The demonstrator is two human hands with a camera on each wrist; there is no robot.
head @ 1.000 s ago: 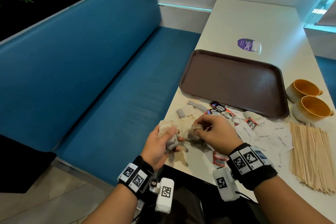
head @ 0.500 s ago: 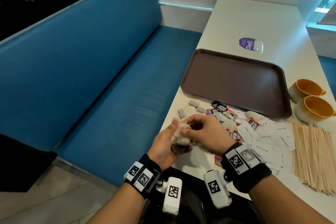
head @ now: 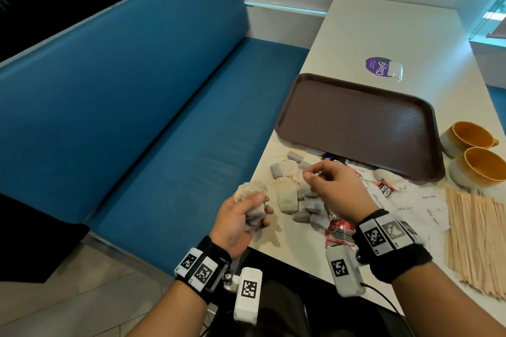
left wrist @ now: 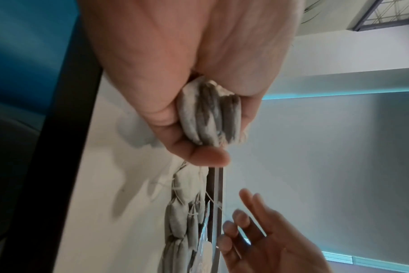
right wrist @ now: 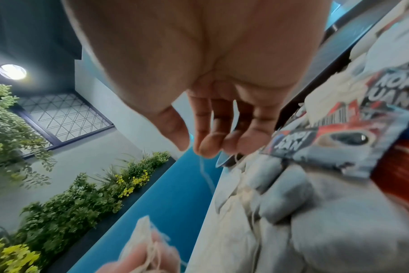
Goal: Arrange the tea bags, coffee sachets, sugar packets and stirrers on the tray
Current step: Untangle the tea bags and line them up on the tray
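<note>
The left hand (head: 237,223), at the table's (head: 383,33) near edge, grips a bunch of tea bags (head: 253,209), fingers curled round them. Half a second ago the right hand (head: 332,190) was pressed against that bunch; now it has moved away and hovers over the loose tea bags (head: 301,200) on the table, fingers loosely bent, holding nothing I can make out (a thread hangs near its fingertips). Probably another pick-up follows. Further right, the tray (head: 358,124) holds nothing yet.
</note>
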